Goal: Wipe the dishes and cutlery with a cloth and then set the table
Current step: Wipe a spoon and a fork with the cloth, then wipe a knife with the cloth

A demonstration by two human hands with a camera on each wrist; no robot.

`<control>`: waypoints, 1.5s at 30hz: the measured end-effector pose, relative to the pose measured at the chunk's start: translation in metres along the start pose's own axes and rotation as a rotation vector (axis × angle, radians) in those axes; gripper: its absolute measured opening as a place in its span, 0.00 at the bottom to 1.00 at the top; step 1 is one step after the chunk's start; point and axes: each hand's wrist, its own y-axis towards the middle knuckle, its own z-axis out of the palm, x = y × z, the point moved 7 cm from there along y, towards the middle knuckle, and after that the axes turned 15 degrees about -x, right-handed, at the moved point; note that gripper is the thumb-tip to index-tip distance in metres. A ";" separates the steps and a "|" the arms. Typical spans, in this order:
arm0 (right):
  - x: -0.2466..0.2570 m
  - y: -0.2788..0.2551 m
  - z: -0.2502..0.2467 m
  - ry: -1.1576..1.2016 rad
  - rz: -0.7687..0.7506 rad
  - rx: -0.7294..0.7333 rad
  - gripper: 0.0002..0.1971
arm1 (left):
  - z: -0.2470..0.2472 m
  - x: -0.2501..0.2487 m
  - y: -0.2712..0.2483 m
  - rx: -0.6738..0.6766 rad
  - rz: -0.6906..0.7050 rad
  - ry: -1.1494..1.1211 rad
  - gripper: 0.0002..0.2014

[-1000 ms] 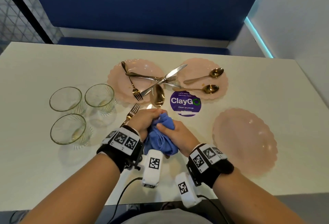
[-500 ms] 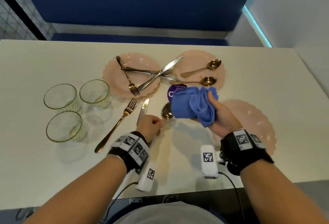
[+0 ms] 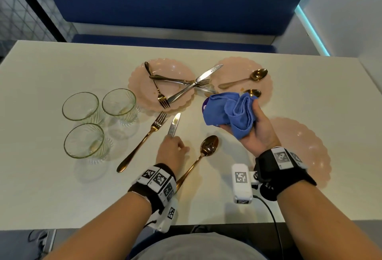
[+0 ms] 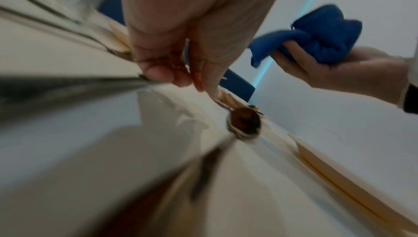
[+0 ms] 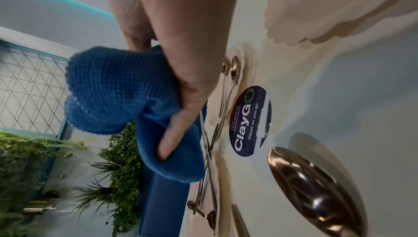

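My right hand (image 3: 256, 133) is raised above the table and grips a bunched blue cloth (image 3: 229, 113) (image 5: 117, 94). A gold spoon (image 3: 209, 148) (image 4: 244, 122) lies bowl-up on the table, its handle running under my left wrist. My left hand (image 3: 172, 150) hovers over the handle of a silver knife (image 3: 174, 124), fingers loosely curled, holding nothing that I can see. A gold fork (image 3: 144, 140) lies left of the knife. Crossed forks and a knife sit on the back left pink plate (image 3: 136, 78). Two gold spoons (image 3: 246, 79) rest on the back right plate (image 3: 235, 65).
Three clear glasses (image 3: 81, 107) stand at the left. A third pink plate (image 3: 306, 146) lies bare at the right, under my right wrist. A purple ClayGo sticker (image 5: 248, 122) is on the table below the cloth. A blue bench runs behind the table.
My left hand has laid the gold spoon on the table right of the knife and let it go. My right hand still holds the cloth lifted at the right.
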 end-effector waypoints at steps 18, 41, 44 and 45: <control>-0.041 0.012 -0.006 -0.077 0.073 -0.100 0.20 | -0.015 0.046 0.006 0.185 -0.038 0.323 0.09; -0.066 0.033 0.050 -0.458 -0.204 -0.244 0.07 | -0.060 -0.047 -0.012 -0.080 0.260 -0.025 0.09; -0.043 0.045 0.056 -0.428 -0.223 -0.253 0.04 | -0.068 -0.054 -0.013 -0.084 0.328 0.091 0.11; -0.037 0.048 0.057 -0.426 -0.241 -0.260 0.03 | -0.070 -0.056 -0.013 -0.080 0.344 0.113 0.11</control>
